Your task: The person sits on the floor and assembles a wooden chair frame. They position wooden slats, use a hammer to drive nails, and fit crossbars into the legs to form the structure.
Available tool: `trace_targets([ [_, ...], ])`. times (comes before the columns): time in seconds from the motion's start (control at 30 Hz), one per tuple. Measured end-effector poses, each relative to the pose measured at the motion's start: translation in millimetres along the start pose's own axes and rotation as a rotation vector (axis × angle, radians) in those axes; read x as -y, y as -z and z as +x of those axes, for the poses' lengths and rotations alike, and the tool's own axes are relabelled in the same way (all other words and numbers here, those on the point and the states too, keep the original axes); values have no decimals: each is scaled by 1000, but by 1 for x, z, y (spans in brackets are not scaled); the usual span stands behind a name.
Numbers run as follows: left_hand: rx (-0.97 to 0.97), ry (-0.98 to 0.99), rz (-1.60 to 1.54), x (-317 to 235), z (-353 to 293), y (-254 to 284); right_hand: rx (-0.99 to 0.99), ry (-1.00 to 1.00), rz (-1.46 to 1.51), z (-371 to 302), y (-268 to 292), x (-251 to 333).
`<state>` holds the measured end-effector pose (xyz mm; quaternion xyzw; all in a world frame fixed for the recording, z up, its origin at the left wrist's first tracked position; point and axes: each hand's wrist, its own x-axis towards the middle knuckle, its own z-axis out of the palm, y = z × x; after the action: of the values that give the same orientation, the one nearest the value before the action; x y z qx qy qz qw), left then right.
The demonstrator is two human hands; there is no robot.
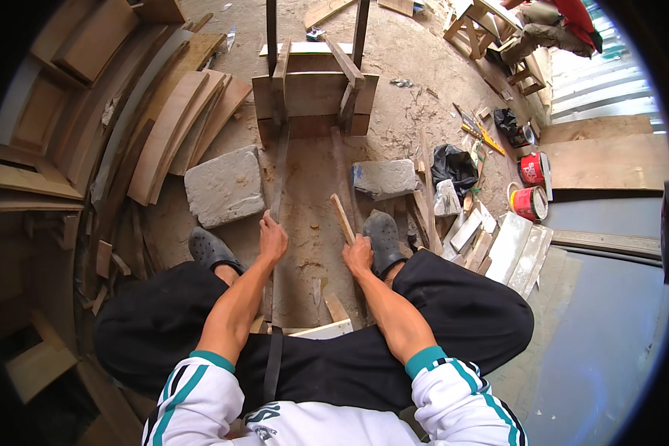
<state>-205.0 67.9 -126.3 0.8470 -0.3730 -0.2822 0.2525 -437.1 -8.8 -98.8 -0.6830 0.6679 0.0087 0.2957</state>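
A wooden chair-like frame (312, 98) lies on the ground in front of me, its legs pointing away. Two long dark rails run from it toward my lap. My left hand (273, 238) is closed on the left rail (281, 167), a little beyond my knees. In my right hand (358, 254) is a short, light wooden strip (341, 217), slanting up and to the left beside the right rail. The fingers wrap its lower end, so that part is hidden. A dark strap (273, 364) lies across my lap, below the left rail.
Grey blocks (224, 186) flank the rails, one on each side (385, 178). Curved boards (175, 134) are stacked at left. At right are red cans (528, 203), a black plastic bag (454, 166), a yellow tool (483, 135) and wood offcuts. A person in red (565, 33) sits far right.
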Motion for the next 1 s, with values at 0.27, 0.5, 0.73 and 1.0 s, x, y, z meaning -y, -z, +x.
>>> trace_targets([
  [0.27, -85, 79, -39, -3, 1, -45, 2, -33, -37, 9, -9, 6],
  [0.5, -208, 244, 30, -16, -6, -55, 129, 54, -256, 33, 11, 9],
  [0.73, -49, 366, 217, -28, -16, -45, 111, 154, -301, 52, 6, -9],
  [1.0, 56, 168, 274, -20, -8, -31, 171, 165, -318, 56, 7, -10],
])
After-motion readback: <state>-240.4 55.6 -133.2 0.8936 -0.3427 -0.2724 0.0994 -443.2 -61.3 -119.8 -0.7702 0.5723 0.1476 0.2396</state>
